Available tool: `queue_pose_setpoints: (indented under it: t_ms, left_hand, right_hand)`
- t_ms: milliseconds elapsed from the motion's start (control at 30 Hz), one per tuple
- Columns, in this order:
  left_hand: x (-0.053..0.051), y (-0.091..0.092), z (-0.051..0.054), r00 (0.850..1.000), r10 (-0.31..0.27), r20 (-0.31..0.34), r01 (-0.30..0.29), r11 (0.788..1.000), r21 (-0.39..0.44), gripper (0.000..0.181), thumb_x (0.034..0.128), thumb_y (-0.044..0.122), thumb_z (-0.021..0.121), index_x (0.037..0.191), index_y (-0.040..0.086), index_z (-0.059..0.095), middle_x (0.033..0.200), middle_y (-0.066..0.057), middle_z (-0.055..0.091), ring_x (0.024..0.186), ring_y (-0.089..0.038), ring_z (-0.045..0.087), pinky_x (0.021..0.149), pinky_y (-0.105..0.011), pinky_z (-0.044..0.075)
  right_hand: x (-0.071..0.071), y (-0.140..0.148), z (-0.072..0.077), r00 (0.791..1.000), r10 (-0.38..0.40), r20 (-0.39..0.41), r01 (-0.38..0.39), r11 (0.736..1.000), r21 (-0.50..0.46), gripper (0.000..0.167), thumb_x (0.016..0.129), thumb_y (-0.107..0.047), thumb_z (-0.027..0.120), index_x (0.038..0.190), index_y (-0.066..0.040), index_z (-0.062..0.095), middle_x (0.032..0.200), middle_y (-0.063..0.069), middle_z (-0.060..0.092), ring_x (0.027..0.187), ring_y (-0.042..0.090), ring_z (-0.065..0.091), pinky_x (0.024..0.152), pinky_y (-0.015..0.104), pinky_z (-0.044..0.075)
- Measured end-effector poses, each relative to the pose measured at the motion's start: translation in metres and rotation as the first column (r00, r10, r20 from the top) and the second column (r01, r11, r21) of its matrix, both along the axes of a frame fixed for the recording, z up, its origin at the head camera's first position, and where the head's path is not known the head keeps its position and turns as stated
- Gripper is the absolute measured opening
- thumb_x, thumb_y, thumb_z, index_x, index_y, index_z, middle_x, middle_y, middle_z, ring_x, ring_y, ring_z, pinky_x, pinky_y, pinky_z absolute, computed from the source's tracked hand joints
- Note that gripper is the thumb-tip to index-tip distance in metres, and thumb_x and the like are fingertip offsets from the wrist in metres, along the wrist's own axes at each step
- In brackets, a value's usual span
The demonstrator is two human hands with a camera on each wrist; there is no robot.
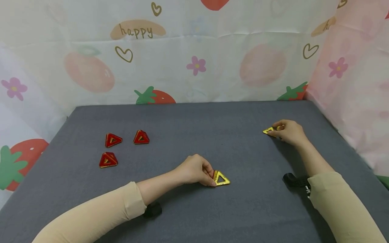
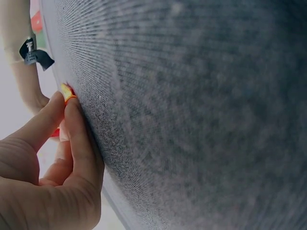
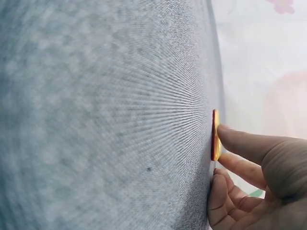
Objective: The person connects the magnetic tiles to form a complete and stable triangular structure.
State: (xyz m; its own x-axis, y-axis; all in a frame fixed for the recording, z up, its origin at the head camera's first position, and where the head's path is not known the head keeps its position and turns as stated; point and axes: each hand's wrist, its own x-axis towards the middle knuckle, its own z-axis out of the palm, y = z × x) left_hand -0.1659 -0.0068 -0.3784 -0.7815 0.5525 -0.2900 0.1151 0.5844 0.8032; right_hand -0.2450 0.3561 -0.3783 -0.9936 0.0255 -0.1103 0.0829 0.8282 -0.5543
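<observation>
Near the middle of the table my left hand (image 1: pixel 196 170) pinches one corner of a yellow triangular piece (image 1: pixel 225 182) with an open centre. In the left wrist view, thumb and fingers (image 2: pixel 81 139) meet on its thin yellow and orange edge (image 2: pixel 70 99). Farther back on the right, my right hand (image 1: pixel 290 132) holds another yellow triangular piece (image 1: pixel 267 130), partly covered by the fingers. The right wrist view shows this piece (image 3: pixel 215 136) edge-on, yellow on one face and red on the other, low against the cloth, with the thumb on its yellow face.
Three red triangular pieces with gold edges lie apart at the left: one upper left (image 1: pixel 113 140), one to its right (image 1: pixel 141 137), one nearer (image 1: pixel 108 160). Grey cloth (image 1: pixel 194 125) covers the table. Patterned curtains (image 1: pixel 225 40) stand behind and at both sides.
</observation>
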Motion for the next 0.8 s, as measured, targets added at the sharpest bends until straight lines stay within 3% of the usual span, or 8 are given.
queue_pose_setpoints:
  t_ms: [167,433,800]
  left_hand:
    - [0.0005,-0.0006,-0.0003,1.000,-0.001,-0.003,0.001,1.000,0.003,0.014,0.0739,0.012,0.086,0.082,0.008,0.076,0.073,-0.003,0.075,0.060,-0.006,0.065,0.057,-0.021,0.051]
    - [0.0008,0.0001,0.0008,1.000,0.003,0.001,-0.003,1.000,-0.002,0.014,0.0743,0.012,0.086,0.083,0.008,0.076,0.074,-0.003,0.075,0.059,-0.005,0.065,0.058,-0.021,0.053]
    - [-0.0008,0.0004,-0.0022,1.000,0.014,0.008,-0.013,1.000,-0.002,0.014,0.0736,0.013,0.087,0.083,0.009,0.077,0.074,-0.002,0.075,0.058,-0.005,0.065,0.058,-0.022,0.054]
  right_hand:
    - [-0.0002,-0.0011,0.0018,1.000,0.021,0.003,-0.021,1.000,0.014,0.056,0.093,-0.033,0.068,0.132,0.005,0.056,0.125,0.034,0.057,0.084,0.024,0.065,0.063,0.024,0.052]
    - [0.0005,-0.0059,0.0037,1.000,-0.013,-0.025,0.013,1.000,-0.011,0.050,0.090,-0.027,0.072,0.125,0.006,0.057,0.115,0.030,0.060,0.073,0.014,0.064,0.061,0.024,0.053]
    - [0.0009,-0.0073,0.0017,0.998,-0.015,-0.065,0.014,1.000,-0.025,0.049,0.087,-0.024,0.075,0.121,0.007,0.057,0.109,0.028,0.063,0.070,0.013,0.066,0.060,0.025,0.056]
